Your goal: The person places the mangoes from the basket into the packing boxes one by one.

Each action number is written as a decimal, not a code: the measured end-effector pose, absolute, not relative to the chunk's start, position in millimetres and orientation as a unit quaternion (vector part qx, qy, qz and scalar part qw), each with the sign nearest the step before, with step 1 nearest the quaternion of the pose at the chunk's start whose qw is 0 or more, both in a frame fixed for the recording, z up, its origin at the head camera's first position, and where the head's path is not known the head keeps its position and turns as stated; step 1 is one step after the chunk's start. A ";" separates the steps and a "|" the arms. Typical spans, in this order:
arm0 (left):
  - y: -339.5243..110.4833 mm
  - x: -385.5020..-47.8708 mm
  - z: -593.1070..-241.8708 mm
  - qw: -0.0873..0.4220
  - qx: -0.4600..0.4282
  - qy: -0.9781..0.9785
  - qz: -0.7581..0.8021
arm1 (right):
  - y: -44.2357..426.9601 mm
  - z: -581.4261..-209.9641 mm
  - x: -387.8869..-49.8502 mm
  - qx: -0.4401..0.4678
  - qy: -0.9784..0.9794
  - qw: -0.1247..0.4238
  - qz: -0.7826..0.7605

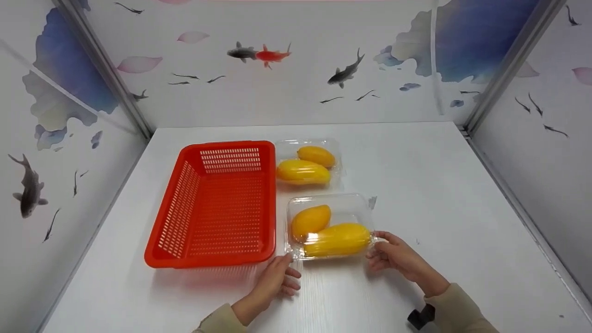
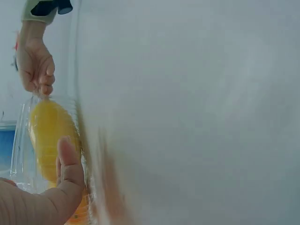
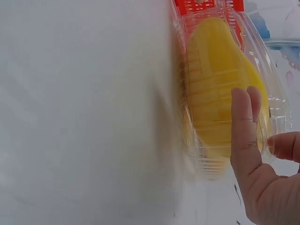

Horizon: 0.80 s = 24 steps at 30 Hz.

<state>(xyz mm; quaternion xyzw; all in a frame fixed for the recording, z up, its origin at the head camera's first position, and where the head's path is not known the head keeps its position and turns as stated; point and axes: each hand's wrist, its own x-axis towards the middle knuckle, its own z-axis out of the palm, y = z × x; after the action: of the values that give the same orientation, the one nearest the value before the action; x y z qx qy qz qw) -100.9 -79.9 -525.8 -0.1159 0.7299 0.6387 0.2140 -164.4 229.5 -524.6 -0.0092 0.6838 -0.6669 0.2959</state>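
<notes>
A clear plastic fruit box (image 1: 351, 206) stands at the middle front, right of the red basket (image 1: 270, 208). Inside are an orange-yellow mango-like fruit (image 1: 311, 221) and a longer yellow fruit (image 1: 340, 239), pear-shaped in the right wrist view. My left hand (image 1: 274, 280) pinches the front left corner, its lower fingers stretched out; in the left wrist view the left hand (image 2: 61, 197) hides part of the box. At the right edge, my right hand (image 1: 397, 256) pinches the rim with thumb and finger. The right hand (image 3: 262, 173) has two fingers extended before the box.
Behind stands a second clear box (image 1: 286, 147) with two yellow fruits (image 1: 303, 172), close to the basket. Nothing shows inside the basket. White panels (image 1: 296, 92) with painted fish enclose the table (image 1: 439, 185) at the back and both sides.
</notes>
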 end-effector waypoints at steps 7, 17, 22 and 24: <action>-67.6 -116.5 -531.8 0.130 -0.145 0.689 0.698 | 223.2 -526.7 -172.6 0.014 0.704 0.249 -0.665; -56.1 -140.2 -538.2 0.053 -0.124 0.644 0.753 | 214.2 -523.8 -183.5 0.013 0.674 0.261 -0.691; -53.3 -149.8 -536.4 0.028 -0.154 0.647 0.746 | 207.8 -524.8 -191.5 0.019 0.669 0.262 -0.695; -52.6 -150.1 -530.4 0.022 -0.165 0.657 0.735 | 206.0 -525.7 -194.2 0.023 0.671 0.260 -0.694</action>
<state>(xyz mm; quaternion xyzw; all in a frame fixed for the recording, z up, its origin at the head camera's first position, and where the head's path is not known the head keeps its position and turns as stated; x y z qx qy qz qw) -150.1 -52.6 -530.4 -0.1654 0.6571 0.7351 0.0218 -194.2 206.0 -525.7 0.0226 0.6710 -0.6941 0.2597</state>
